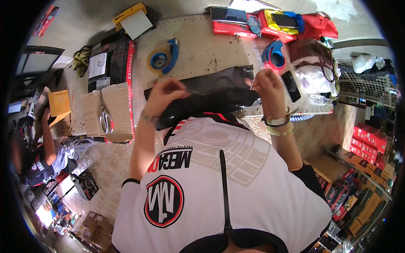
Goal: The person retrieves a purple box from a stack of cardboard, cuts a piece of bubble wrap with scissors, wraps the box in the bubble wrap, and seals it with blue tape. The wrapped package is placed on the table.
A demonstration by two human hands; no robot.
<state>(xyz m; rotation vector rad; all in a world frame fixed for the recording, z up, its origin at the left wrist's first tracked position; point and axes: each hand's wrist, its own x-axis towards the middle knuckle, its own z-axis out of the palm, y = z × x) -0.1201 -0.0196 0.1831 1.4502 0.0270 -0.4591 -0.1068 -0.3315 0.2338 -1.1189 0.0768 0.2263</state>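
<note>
A black plastic-wrapped package (pixel 218 87) lies across the table's near edge, against my shirt front. My left hand (pixel 167 95) is over its left part, fingers curled and blurred; whether it grips anything is hard to see. Above the package's right end, my right hand (pixel 268 83) has thumb and fingertips pinched on a small, thin pale piece (pixel 252 84). Beyond the package stands a blue tape dispenser (pixel 172 57) with a roll of clear tape (pixel 152 60). Another blue dispenser (pixel 274 52), with a red part, is just past my right hand.
Scissors (pixel 104 115) rest on corrugated cardboard (pixel 121 110) at left, near a black-wrapped parcel (pixel 118 53). A smartphone (pixel 291 86) and a clear bottle (pixel 321 100) are at right. Red boxes (pixel 231 29) line the back. At far left, another person's arm (pixel 47 136) reaches toward a yellow-orange box (pixel 60 102).
</note>
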